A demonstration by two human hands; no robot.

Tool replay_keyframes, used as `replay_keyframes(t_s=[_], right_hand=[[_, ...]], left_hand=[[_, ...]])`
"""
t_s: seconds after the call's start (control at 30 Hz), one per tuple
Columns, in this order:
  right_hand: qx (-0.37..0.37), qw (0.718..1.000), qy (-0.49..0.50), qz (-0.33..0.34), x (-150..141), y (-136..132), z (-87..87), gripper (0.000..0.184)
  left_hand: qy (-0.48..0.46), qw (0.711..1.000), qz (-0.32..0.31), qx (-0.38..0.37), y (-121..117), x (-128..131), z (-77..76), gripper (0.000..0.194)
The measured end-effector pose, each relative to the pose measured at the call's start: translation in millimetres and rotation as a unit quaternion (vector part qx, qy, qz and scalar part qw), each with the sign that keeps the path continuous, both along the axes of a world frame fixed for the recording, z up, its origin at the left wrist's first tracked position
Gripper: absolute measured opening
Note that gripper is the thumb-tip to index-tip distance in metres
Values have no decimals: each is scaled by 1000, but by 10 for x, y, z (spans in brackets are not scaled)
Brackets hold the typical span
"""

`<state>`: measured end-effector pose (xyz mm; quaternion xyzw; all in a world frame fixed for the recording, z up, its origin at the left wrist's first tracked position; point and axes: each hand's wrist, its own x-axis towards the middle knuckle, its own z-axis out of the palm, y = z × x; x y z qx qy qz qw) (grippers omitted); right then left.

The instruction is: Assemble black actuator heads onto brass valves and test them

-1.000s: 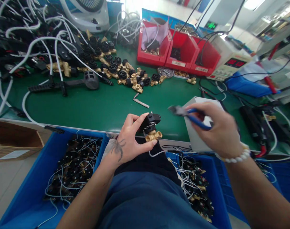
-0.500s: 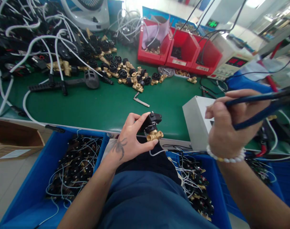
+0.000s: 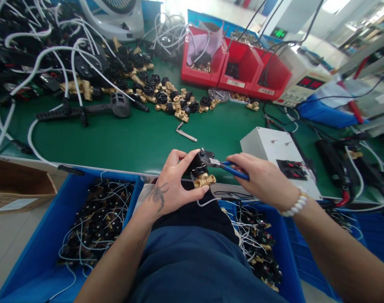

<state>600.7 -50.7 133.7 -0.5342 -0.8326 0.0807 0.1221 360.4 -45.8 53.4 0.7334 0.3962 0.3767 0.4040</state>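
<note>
My left hand (image 3: 176,181) grips a brass valve with a black actuator (image 3: 205,180) at the table's front edge, thumb under the brass body and fingers on the black top. In my right hand (image 3: 258,176) are blue-handled pliers (image 3: 233,169), their jaws at the front of the black part, near a thin wire clip. Whether the jaws are closed on the clip I cannot make out. A white cable (image 3: 209,203) shows below the valve. On the green table (image 3: 141,143) beyond lies an L-shaped metal key (image 3: 186,134).
Many brass valves (image 3: 176,103) and white-cabled black units (image 3: 81,63) lie at the back left, with a black mallet (image 3: 119,105) before them. Red bins (image 3: 204,75) stand behind. A grey switch box (image 3: 270,147) sits right. Blue crates (image 3: 49,227) of parts flank my lap.
The right hand first swung to the right with the pliers turned away, then came back left, and the plier jaws now meet the valve's black part. The left hand has stayed put.
</note>
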Motion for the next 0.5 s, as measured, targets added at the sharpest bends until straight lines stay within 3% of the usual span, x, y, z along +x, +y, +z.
replay_keyframes(t_s=[0.03,0.1,0.2,0.27,0.37,0.43,0.5], right_hand=[[-8,1000,-13,7,10,4,17,15],[79,993,63,-57,9,4,36,12],[190,946,195,-174,-29,-21,-30,17],[142,961,179,-156,-48,-41,-95,23],[-12,997,63,-36,-43,-48,-95,20],[15,997,58,-42,-31,-38,-49,14],[139,972,146,-122,-25,-29,-32,12]], left_hand=[[0,1000,0,1,1,0,0,73],[-3,1000,0,3,2,3,-1,72],[-7,1000,1,8,4,8,-3,72],[-1,1000,1,5,3,6,-6,73],[1,1000,2,-5,0,0,-8,73],[-5,1000,3,-6,-2,-2,-9,73],[-10,1000,3,-4,-1,-1,-7,73]])
